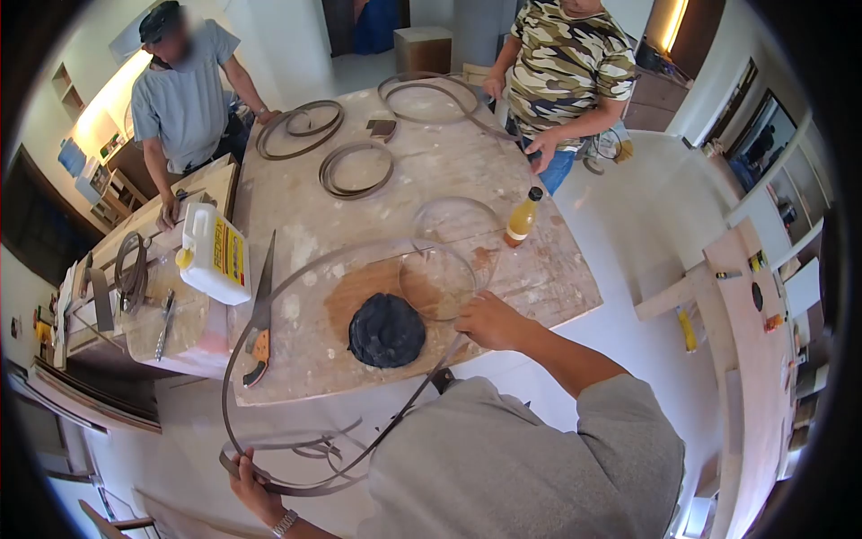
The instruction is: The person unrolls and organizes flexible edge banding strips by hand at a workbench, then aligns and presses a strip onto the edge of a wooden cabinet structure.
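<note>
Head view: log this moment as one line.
left hand: gripping strip | right hand: gripping strip | dark bundle: on table | handsaw: on table

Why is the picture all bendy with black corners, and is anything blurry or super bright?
Head view: black corners and curved edges all round, probably from a very wide lens; head view: the light at top right glows very bright; head view: a smudgy blur hides part of the person at upper left, while the big held strip looks fairly clear.
</note>
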The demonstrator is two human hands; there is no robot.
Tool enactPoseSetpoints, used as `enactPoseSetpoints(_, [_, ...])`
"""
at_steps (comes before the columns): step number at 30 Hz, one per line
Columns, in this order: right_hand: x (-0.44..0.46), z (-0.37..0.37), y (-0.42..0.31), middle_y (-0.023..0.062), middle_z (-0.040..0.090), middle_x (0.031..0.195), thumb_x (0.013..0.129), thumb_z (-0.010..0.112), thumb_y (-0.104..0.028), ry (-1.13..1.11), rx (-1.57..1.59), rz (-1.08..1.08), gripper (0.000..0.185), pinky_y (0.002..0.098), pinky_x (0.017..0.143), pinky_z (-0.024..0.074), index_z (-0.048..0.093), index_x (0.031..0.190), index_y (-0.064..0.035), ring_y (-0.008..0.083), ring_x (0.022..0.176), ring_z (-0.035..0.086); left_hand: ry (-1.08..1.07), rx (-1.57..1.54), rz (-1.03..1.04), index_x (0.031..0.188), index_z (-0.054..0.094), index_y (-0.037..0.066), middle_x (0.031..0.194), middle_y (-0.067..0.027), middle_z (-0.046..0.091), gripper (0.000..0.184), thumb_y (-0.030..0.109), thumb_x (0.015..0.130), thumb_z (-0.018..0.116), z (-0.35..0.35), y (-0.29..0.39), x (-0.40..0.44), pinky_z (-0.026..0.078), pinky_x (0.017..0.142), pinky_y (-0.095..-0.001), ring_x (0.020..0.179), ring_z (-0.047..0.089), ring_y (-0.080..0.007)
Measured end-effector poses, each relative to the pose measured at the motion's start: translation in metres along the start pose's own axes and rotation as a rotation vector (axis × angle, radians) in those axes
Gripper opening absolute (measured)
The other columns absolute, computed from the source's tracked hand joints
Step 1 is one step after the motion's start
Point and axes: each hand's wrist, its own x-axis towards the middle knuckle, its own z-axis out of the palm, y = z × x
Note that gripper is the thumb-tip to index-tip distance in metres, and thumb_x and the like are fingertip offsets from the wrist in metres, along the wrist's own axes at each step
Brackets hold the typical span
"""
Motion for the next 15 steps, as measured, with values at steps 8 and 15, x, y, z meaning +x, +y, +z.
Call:
enactPoseSetpoints(8, [0.046,0.027,0.053,0.0056,0.058,0.086,0.068,0.062,-0.005,0.248,0.007,-0.005,0.011,0.0444,0.087,0.0374,0.061,0.077,-0.0118,0.0271,0.094,0.056,-0.088,-0.108,-0.047,0.112,0.053,-0.003,0.105,-0.0172,0.067,0.024,0.006,0.090,0.058,0.063,-0.013,0.014,0.035,0.041,-0.0189,0.047,0.043,-0.0044])
enactPoseSetpoints(15, [0.053,0.056,0.109,0.0079,0.059,0.089,0.071,0.060,-0.013,0.132,-0.183,0.095,0.009,0.0450,0.085,0.0395,0.064,0.079,-0.0113,0.0276,0.096,0.056,-0.091,0.069,-0.120,0.105,0.053,-0.004,0.095,-0.0138,0.068,0.024,0.009,0.088,0.064,0.113,-0.040,0.000,0.035,0.040,-0.0189,0.046,0.044,-0.0051])
